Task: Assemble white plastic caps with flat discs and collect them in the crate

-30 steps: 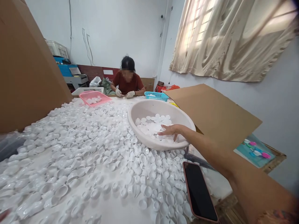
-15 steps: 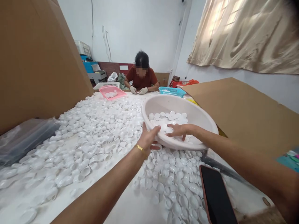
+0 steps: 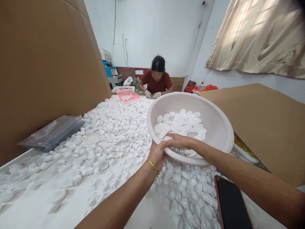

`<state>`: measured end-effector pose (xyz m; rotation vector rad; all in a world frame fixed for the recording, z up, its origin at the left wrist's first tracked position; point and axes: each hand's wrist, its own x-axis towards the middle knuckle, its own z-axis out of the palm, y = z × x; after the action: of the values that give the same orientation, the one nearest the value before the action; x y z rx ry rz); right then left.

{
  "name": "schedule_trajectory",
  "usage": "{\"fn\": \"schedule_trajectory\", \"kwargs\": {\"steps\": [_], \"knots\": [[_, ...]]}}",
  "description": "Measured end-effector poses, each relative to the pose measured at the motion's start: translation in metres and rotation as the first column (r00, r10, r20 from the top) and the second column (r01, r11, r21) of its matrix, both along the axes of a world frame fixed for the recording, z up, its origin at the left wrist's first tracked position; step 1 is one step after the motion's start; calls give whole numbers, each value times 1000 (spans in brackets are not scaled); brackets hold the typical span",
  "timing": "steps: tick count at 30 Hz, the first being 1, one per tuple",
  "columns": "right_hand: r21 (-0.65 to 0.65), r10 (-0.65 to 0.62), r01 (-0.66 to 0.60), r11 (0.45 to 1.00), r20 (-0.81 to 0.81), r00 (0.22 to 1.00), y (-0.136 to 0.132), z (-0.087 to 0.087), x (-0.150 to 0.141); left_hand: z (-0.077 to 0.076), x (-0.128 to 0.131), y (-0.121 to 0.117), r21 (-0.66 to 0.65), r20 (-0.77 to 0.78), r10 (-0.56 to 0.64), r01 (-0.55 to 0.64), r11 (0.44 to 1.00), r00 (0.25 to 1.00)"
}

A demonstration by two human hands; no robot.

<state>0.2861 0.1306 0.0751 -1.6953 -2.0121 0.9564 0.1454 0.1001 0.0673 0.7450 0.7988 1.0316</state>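
Off-white, the wide basin [image 3: 218, 124] lies toward three o'clock from the view's centre with white discs [image 3: 186, 122] in it, the left hand [image 3: 157, 152] closed on its rim at eight o'clock. Close against that hand's thumb, the right hand [image 3: 178, 141] reaches inside at seven, fingers at the discs, though whether it grips one I cannot tell. Small white cups [image 3: 124, 140] spread from six round to ten, a phone [image 3: 233, 203] lying at five.
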Motion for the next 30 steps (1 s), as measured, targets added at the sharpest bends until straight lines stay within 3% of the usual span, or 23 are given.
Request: {"fn": "schedule_trajectory", "kwargs": {"steps": [5, 11, 15, 20, 25, 30], "knots": [[48, -6, 4, 999, 35, 999, -13, 22, -18, 2, -21, -5, 12, 65, 24, -25, 1000, 998], [171, -180, 173, 970, 27, 983, -24, 48, -40, 14, -56, 1, 51, 112, 161, -168, 985, 981], [218, -208, 209, 953, -27, 978, -31, 53, -62, 15, -82, 9, 99, 94, 254, -262, 960, 963], [316, -140, 212, 925, -237, 961, -55, 51, -95, 2, -121, 13, 123, 49, 353, -356, 926, 935], [379, -66, 184, 907, -302, 951, -105, 32, -129, -8, -152, 14, 165, 87, 436, -445, 880, 896], [396, 61, 15, 918, -177, 982, -143, -28, -154, -2, -171, 19, 120, 101, 518, -527, 841, 849]]}}
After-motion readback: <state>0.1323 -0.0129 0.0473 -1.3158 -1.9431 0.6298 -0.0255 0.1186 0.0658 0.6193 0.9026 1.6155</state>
